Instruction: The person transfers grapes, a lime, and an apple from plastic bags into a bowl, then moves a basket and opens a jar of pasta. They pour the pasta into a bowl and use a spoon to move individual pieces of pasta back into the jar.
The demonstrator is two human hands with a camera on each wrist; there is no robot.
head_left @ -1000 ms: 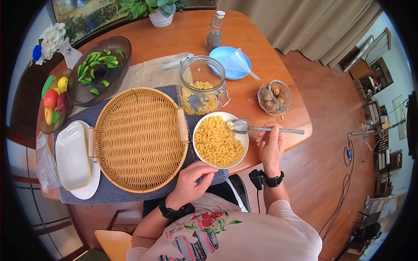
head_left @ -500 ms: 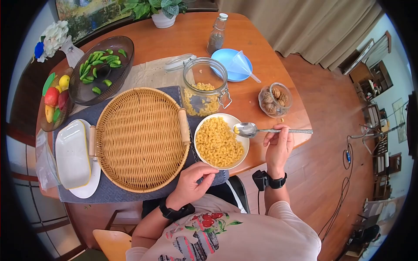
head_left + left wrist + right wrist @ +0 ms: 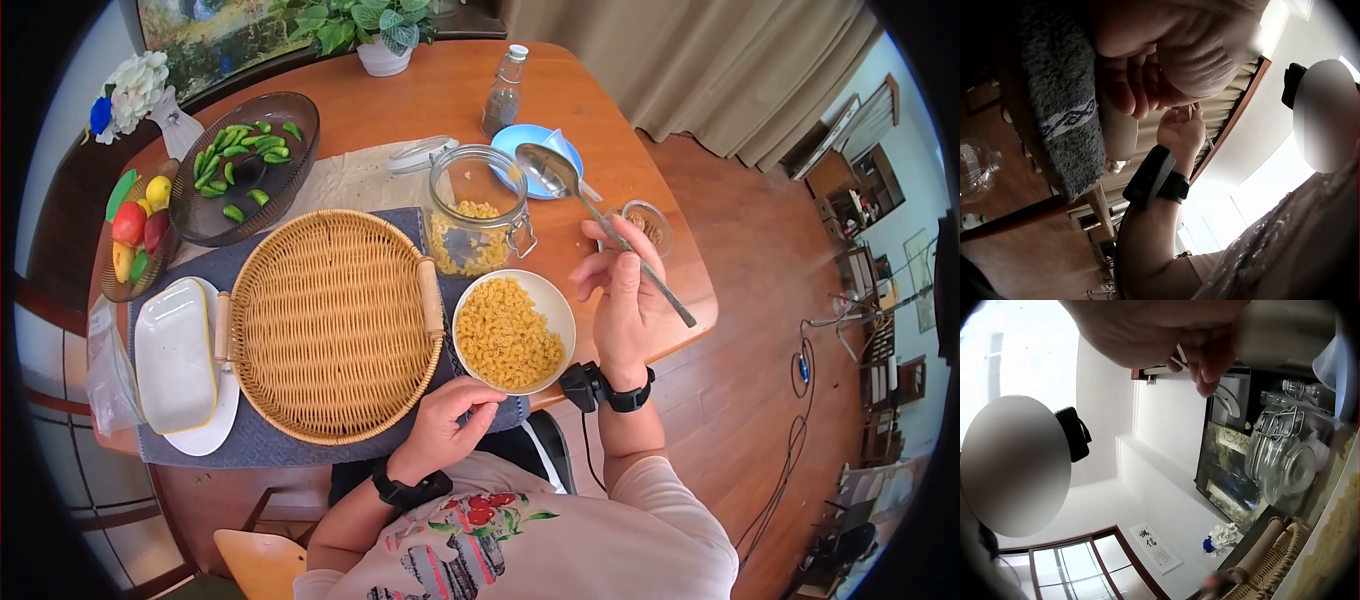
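Observation:
My right hand (image 3: 625, 300) holds a metal spoon (image 3: 548, 172) by its handle, raised at the right edge of the open glass jar (image 3: 478, 215). A yellow bit shows at the spoon's tip. Curved yellow macaroni (image 3: 505, 330) fills much of a white bowl (image 3: 562, 300), and more lies in the jar. The thumb and index finger of my left hand (image 3: 452, 425) pinch the bowl's near rim; in the left wrist view that hand's fingers (image 3: 1138, 94) are bent. Spoon and right hand overlap the blue plate (image 3: 510, 140) and the small glass jar (image 3: 655, 218) of walnuts in the head view.
Left of the bowl sits a round wicker tray (image 3: 330, 320) on a dark cloth. Beyond are a white dish (image 3: 175, 350), a brown glass platter (image 3: 205, 220) of green peppers and a fruit bowl (image 3: 125, 287). A stoppered bottle (image 3: 502, 95) stands at the back.
My right hand has lifted the spoon from over the bowl and carried it up and away toward the jar and blue plate. My left hand stays at the bowl's rim.

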